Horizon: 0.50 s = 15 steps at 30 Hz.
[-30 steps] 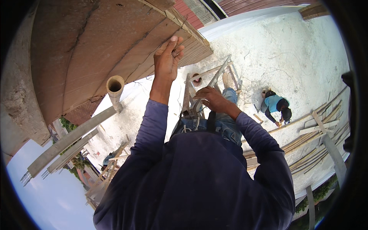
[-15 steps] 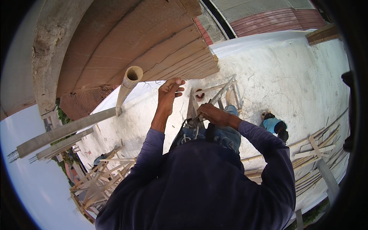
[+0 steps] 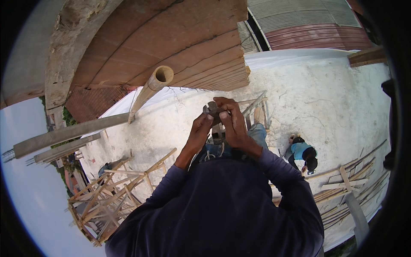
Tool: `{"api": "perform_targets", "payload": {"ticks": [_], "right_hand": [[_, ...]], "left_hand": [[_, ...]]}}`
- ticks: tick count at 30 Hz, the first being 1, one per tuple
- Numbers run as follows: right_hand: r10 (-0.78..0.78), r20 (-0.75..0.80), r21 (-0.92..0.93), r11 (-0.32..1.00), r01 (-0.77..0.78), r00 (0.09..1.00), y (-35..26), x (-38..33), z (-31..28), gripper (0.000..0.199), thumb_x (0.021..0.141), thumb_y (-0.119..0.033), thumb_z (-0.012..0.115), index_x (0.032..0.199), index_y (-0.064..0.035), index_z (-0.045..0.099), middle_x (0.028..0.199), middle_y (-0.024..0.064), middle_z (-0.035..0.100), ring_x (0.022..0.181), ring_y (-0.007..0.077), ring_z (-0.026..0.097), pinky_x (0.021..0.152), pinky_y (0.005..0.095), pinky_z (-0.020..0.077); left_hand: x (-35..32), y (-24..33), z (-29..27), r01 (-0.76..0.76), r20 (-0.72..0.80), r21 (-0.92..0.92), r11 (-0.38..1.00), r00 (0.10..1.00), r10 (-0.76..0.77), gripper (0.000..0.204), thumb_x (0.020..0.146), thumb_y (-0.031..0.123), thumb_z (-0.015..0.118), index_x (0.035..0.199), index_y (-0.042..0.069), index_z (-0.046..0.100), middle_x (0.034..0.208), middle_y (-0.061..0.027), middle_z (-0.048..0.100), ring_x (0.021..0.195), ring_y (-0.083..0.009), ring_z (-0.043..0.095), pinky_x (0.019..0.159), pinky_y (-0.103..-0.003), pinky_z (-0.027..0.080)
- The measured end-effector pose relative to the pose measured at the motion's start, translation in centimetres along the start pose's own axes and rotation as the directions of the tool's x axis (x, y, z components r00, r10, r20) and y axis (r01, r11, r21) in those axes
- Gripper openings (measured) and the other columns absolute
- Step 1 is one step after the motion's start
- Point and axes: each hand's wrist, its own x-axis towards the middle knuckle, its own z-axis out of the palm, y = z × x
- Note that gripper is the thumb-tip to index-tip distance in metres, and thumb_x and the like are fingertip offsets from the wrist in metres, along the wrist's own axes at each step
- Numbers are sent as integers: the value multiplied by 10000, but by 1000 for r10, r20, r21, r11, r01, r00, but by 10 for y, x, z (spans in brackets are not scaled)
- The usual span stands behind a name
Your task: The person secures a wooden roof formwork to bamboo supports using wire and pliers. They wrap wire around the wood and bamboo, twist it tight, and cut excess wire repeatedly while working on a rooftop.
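Both my hands are together in front of my waist. Between them is a dark grey metal tool (image 3: 211, 108) with a notched, blocky end; most of it is hidden by the fingers, so its exact kind does not show. My left hand (image 3: 199, 130) is closed on its left side, thumb pointing up. Gripping it from the right is my right hand (image 3: 234, 124), fingers curled over the top and thumb pressed on the near side. Below the hands are my belt with pale cords and my blue jeans (image 3: 258, 134).
A wooden ladder-like frame (image 3: 255, 104) stands by my legs. A hollow bamboo pole (image 3: 150, 89) rises at the left, near brown boards (image 3: 171, 43) overhead. Concrete beams (image 3: 68, 133) jut left. Timber trestles (image 3: 107, 192) stand lower left. On the pale floor far below, a person (image 3: 302, 152) bends over.
My left hand has come down and right to meet my right hand. My right hand has risen from my waist, and the metal tool now shows between them. The person below has shifted posture.
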Motion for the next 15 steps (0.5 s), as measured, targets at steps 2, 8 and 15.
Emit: {"api": "perform_targets", "payload": {"ticks": [2, 8, 15], "right_hand": [[105, -135, 22, 994, -103, 985, -8, 16, -5, 283, 1111, -277, 443, 1151, -5, 510, 937, 110, 646, 785, 162, 623, 734, 299, 508], [695, -102, 461, 667, -585, 712, 3, 46, -70, 400, 1052, -475, 570, 1105, -84, 508, 775, -24, 481, 584, 43, 438, 498, 197, 371], [882, -31, 340, 451, -825, 470, 8, -39, -102, 547, 989, -274, 720, 1431, -40, 499, 802, -27, 496, 599, 35, 451, 487, 209, 395]], "left_hand": [[7, 10, 14, 26, 66, -96, 995, 998, -19, 439, 1113, 309, 478, 1398, -13, 568, 1285, -134, 669, 1189, -215, 640, 1037, -366, 518], [40, 9, -8, -10, -162, -76, 997, 987, -3, 333, 1061, 253, 599, 1276, 0, 633, 1154, -137, 710, 988, -208, 716, 856, -358, 608], [39, 20, -100, -343, -739, 446, 827, 381, 556, 245, 1014, 246, 683, 1105, 19, 666, 969, -52, 692, 883, -120, 631, 824, -291, 525]]}}
